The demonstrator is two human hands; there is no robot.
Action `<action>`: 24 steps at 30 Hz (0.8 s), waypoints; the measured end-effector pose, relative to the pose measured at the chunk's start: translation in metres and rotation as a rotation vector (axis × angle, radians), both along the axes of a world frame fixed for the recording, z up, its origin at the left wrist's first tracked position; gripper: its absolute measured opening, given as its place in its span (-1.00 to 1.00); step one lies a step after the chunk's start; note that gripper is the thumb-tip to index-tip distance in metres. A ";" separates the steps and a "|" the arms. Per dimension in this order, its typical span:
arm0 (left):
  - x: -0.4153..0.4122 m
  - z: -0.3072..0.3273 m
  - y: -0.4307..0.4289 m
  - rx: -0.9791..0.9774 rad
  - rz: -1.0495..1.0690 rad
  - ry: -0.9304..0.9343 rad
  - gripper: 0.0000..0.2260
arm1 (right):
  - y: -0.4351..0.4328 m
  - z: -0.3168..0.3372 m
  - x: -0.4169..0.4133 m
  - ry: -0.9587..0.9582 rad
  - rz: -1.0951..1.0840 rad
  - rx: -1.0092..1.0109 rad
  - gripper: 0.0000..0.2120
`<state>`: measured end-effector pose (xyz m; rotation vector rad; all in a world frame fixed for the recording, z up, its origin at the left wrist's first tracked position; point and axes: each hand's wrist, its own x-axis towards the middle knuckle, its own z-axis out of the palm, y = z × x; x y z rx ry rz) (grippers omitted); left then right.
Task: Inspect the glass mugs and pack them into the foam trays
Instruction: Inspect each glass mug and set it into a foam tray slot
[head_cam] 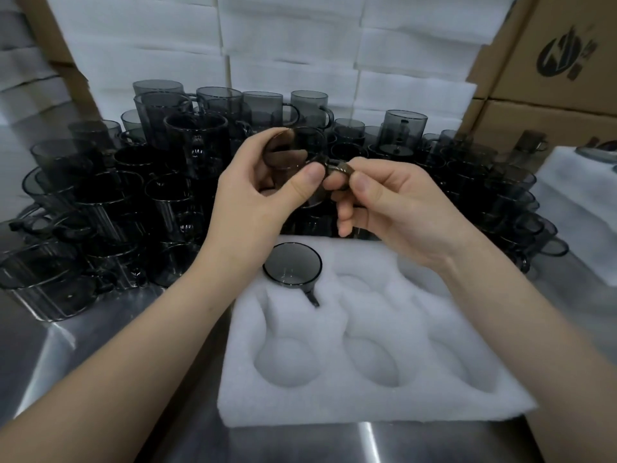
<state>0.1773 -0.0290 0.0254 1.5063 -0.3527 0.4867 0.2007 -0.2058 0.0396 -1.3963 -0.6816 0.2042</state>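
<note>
I hold a smoky grey glass mug (pixel 297 152) on its side above the far edge of the white foam tray (pixel 364 406). My left hand (pixel 263 192) grips the mug's body, fingers showing through the glass. My right hand (pixel 384 198) pinches its handle between thumb and fingers. One grey mug (pixel 292 265) sits in the tray's far left pocket with its handle pointing toward me. The tray's other pockets hold nothing.
Several grey mugs (pixel 110 195) crowd the steel table (pixel 83 345) behind and left of the tray, some stacked, more at the right (pixel 494 182). Stacked white foam (pixel 300 45) lines the back. Cardboard boxes (pixel 551 61) stand at the right, above another foam piece (pixel 581 208).
</note>
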 end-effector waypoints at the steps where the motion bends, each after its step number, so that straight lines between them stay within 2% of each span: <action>1: 0.000 -0.001 0.001 -0.019 -0.007 0.002 -0.63 | 0.000 0.001 -0.001 -0.035 -0.012 0.007 -0.77; 5: -0.001 -0.001 0.001 -0.045 -0.065 0.021 -0.61 | 0.000 0.004 -0.004 -0.154 -0.086 -0.036 -0.82; 8: -0.001 -0.001 0.000 0.000 -0.074 0.023 -0.62 | 0.001 0.004 -0.003 -0.184 -0.140 -0.135 -0.72; 12: -0.002 -0.002 -0.003 0.089 -0.050 0.017 -0.53 | 0.000 0.005 -0.002 -0.131 -0.155 -0.214 -0.60; 17: -0.004 0.000 -0.005 0.273 0.010 -0.025 -0.46 | 0.002 0.003 -0.003 -0.159 -0.288 -0.285 -0.45; 20: -0.003 0.000 -0.005 0.216 -0.008 -0.017 -0.44 | 0.002 0.001 0.000 -0.045 -0.297 -0.116 -0.60; 22: -0.003 0.001 -0.005 0.125 -0.042 -0.003 -0.44 | 0.000 0.002 0.002 -0.093 -0.341 -0.058 -0.85; 23: -0.003 0.001 -0.005 0.089 -0.063 -0.005 -0.44 | 0.000 0.003 0.003 -0.116 -0.351 -0.063 -0.90; 24: -0.003 0.001 -0.005 0.059 -0.088 -0.007 -0.45 | -0.001 0.002 0.004 -0.122 -0.348 -0.081 -0.80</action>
